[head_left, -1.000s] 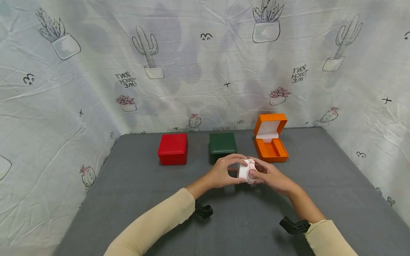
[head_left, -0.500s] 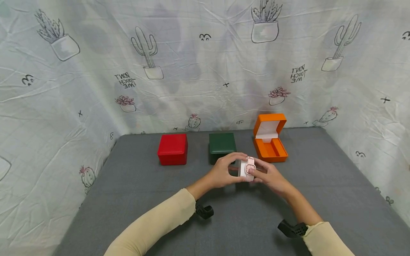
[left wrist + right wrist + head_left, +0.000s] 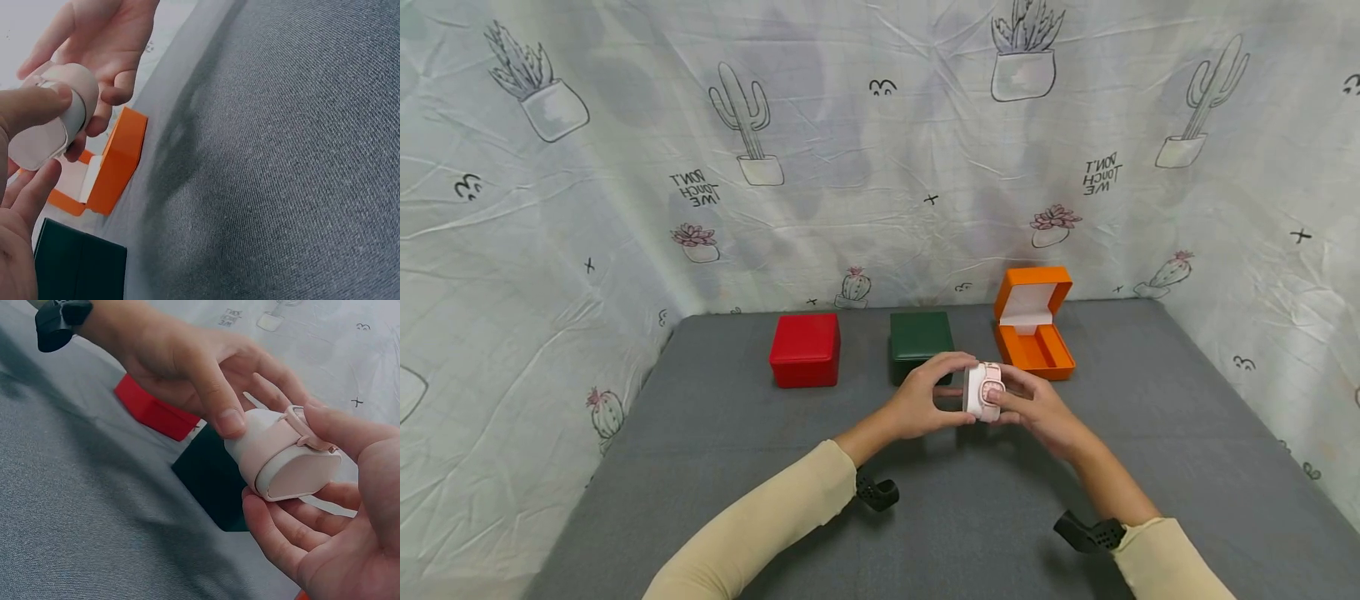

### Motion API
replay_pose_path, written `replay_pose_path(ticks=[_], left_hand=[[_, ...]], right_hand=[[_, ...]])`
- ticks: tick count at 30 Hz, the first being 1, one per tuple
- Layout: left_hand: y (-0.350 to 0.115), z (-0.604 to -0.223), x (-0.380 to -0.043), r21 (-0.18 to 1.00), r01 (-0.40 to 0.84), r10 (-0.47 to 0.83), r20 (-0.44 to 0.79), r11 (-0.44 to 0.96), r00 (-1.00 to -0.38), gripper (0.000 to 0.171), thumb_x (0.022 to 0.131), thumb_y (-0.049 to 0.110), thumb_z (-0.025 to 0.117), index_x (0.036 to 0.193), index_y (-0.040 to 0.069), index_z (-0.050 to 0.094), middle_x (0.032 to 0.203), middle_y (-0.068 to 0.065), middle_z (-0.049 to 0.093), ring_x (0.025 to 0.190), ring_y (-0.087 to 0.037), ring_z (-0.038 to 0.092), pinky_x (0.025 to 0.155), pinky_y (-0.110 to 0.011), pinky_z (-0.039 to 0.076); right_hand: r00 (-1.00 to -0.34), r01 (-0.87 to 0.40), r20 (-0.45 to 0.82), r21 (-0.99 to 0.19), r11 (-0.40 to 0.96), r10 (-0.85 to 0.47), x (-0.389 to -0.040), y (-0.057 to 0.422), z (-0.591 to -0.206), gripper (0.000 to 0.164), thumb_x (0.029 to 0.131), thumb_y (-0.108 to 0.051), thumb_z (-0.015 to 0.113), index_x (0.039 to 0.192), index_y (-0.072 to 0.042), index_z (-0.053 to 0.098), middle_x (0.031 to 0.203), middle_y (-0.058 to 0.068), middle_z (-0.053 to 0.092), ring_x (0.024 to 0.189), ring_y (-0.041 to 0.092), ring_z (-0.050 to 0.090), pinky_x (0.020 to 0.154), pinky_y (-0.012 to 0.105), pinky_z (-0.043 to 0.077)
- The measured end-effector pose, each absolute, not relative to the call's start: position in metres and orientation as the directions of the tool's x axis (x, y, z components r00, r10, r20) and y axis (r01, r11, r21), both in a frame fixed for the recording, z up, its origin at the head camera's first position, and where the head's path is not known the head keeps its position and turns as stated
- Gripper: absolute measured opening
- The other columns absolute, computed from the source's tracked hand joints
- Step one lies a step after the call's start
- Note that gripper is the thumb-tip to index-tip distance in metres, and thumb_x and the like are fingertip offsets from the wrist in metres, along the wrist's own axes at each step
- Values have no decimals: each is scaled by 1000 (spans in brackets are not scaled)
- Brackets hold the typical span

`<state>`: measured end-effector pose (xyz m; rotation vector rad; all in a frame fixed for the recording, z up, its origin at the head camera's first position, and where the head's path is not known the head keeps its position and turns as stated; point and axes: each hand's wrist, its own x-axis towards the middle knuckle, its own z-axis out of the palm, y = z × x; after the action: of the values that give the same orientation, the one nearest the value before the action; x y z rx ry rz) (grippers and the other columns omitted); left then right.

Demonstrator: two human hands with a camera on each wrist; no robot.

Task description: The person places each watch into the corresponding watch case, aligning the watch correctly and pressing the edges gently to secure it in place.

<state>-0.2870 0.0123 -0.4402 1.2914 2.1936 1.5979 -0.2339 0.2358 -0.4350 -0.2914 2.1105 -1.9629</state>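
A pale pink wristwatch (image 3: 992, 388) is wrapped round a white watch pillow (image 3: 972, 392), held above the table between both hands. My left hand (image 3: 922, 402) pinches the pillow from its left end, thumb and fingers spread across it. From the other side, my right hand (image 3: 1043, 414) grips the watch, its thumb over the dial and its fingers underneath. In the right wrist view the pink strap (image 3: 270, 451) loops round the pillow, and the right thumb covers part of the watch. The strap's underside is partly hidden by fingers.
Along the back of the grey-covered table (image 3: 737, 467) stand a closed red box (image 3: 805, 350), a closed dark green box (image 3: 921, 336) and an orange box (image 3: 1037, 360) with its lid up and two compartments. A cactus-print cloth (image 3: 880, 167) hangs behind.
Both hands keep their hold on the watch and pillow. The pair has risen slightly in the head view, and the watch has turned a little between the fingers. The boxes have not moved.
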Motion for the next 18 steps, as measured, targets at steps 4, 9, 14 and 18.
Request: replay_pose_path(ticks=[4,9,14,18], left_hand=[[13,-439,-287,825,561,694,364,69,-621,69,76,8,81,137,12,49,145,-7,44,130,-20,49,91,-34,56],[14,-436,-285,810,583,699,379,65,-606,69,76,6,81,137,10,49,145,-8,43,130,-22,49,92,-38,55],[16,-435,-284,789,611,710,391,69,-585,69,76,6,81,137,9,49,144,-11,43,129,-23,50,91,-36,56],[18,-437,-285,785,616,711,397,63,-580,68,76,7,81,137,8,49,143,-13,43,128,-23,51,90,-33,56]], right_hand=[[-951,33,-60,-995,92,-303,-234,237,-433,55,100,-17,53,146,2,31,128,4,50,93,13,63,80,30,59],[-948,45,-72,-995,93,-309,-235,239,-431,54,100,-19,53,145,2,33,127,3,51,92,15,63,80,33,59],[-944,48,-78,-994,100,-321,-234,240,-431,54,100,-21,52,145,3,33,127,4,52,94,16,63,79,37,59],[-943,55,-86,-993,107,-323,-234,242,-432,55,100,-22,52,145,3,32,128,4,52,95,16,63,79,37,59]])
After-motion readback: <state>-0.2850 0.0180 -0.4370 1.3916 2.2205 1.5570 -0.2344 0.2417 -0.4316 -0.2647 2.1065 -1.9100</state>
